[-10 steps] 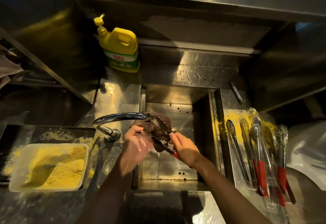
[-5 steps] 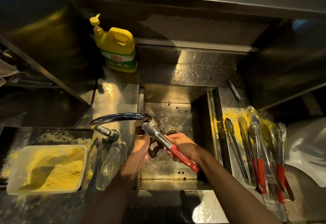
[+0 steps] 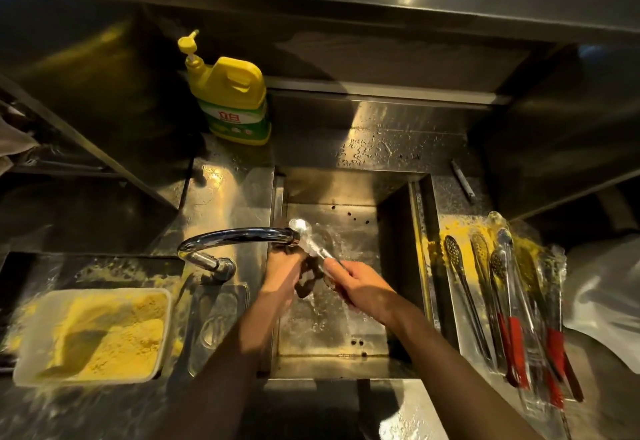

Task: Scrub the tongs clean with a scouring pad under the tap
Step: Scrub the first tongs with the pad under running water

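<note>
Over the steel sink [image 3: 398,217], my right hand [image 3: 356,283] grips a pair of metal tongs [image 3: 308,240] by the handle end, which the hand hides. Their shiny tips point up-left and sit right at the spout of the curved chrome tap [image 3: 235,237]. My left hand [image 3: 282,271] holds a dark brown scouring pad [image 3: 308,282] just below the tongs' shaft, touching it. Water splashes on the sink floor beneath both hands.
Several more red-handled tongs [image 3: 512,304] lie on the counter right of the sink, dusted with yellow powder. A tub of yellow powder [image 3: 93,335] stands at the left. A yellow detergent bottle [image 3: 232,93] stands behind the sink.
The tongs have slid up-left so their tips reach the tap spout. My right hand now covers the red handle. The pad has dropped lower in my left hand.
</note>
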A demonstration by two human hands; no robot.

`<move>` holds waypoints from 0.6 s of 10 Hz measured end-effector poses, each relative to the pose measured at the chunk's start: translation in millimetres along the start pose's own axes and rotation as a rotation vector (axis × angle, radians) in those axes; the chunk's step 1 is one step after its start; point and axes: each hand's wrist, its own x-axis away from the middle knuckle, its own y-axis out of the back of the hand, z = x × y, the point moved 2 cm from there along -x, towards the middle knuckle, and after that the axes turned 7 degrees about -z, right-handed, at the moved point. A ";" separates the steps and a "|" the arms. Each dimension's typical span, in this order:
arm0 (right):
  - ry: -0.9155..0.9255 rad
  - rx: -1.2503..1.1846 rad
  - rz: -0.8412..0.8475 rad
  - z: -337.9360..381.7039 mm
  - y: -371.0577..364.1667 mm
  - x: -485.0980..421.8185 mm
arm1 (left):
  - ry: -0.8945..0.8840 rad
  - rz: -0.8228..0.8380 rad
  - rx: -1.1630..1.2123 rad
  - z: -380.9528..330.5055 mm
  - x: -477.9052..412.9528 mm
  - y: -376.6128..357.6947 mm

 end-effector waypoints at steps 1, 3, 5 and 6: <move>0.020 0.072 0.033 -0.6 8.0 -3.0 | 0.096 0.033 0.101 5.7 2.8 -2.5; 0.042 0.091 0.057 1.3 9.0 -3.1 | -0.037 -0.149 -0.125 -3.7 -10.8 -0.1; 0.004 0.148 0.066 -3.9 20.7 1.4 | 0.105 0.159 0.114 9.1 -27.3 1.1; 0.034 0.196 0.082 -5.0 29.7 4.1 | -0.069 0.094 -0.076 3.3 -15.8 2.2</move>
